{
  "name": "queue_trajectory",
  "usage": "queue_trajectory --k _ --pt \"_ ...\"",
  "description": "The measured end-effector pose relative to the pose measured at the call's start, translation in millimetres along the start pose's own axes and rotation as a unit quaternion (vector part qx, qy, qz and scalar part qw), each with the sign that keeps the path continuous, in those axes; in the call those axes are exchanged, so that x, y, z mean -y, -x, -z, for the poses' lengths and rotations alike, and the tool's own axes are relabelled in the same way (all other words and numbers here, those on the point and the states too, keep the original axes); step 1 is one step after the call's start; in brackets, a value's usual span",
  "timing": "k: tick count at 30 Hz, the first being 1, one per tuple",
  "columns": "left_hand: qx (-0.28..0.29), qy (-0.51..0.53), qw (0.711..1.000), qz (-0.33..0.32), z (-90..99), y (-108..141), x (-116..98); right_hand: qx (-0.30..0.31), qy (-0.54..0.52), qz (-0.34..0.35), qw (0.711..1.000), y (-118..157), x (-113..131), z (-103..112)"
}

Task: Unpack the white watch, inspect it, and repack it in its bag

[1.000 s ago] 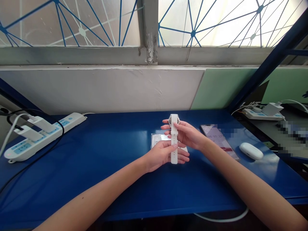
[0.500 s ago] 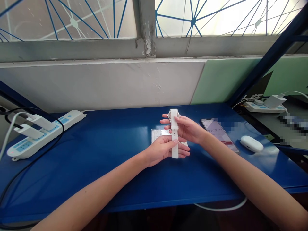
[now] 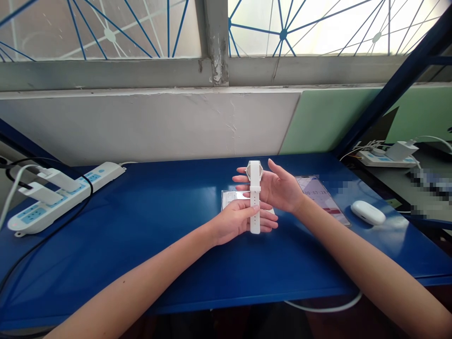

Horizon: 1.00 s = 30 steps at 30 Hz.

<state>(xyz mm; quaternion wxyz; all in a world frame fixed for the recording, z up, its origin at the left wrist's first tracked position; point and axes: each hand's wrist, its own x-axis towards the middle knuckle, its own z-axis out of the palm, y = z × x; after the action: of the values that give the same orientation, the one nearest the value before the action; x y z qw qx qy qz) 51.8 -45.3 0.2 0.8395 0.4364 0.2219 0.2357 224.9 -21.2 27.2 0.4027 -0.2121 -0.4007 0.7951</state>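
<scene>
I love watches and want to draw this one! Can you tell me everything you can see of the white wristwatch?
The white wristwatch has a smooth strap, rubbery-looking, with a row of holes and a loop across it. A round, silvery case peeks out behind the strap's top; its dial is hidden. It points lengthwise away from the person. The left hand pinches the lower strap; the open right hand has fingers behind the case.

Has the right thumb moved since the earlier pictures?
Yes: the thumb of the right hand has lifted off the watch, up and rightward in view, nearer the back edge of the desk.
</scene>
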Motion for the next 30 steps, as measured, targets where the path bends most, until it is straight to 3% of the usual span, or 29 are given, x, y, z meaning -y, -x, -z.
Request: queue_trajectory --k 9,20,25,30 --pt "-0.042 0.012 0.999 -0.021 2.2 -3 -2 0.01 -0.014 0.018 1.0 -1 2 8" --pt "0.058 0.064 0.996 0.017 8.2 -2 -12 -0.026 -0.003 0.043 0.999 -5 -4 10" --pt "0.069 0.072 0.995 0.02 11.0 -3 -14 -0.067 -0.008 0.065 0.996 -9 -10 12" --pt "0.061 0.076 0.995 0.016 11.5 -3 -14 -0.048 -0.005 0.038 0.998 -6 -6 11"
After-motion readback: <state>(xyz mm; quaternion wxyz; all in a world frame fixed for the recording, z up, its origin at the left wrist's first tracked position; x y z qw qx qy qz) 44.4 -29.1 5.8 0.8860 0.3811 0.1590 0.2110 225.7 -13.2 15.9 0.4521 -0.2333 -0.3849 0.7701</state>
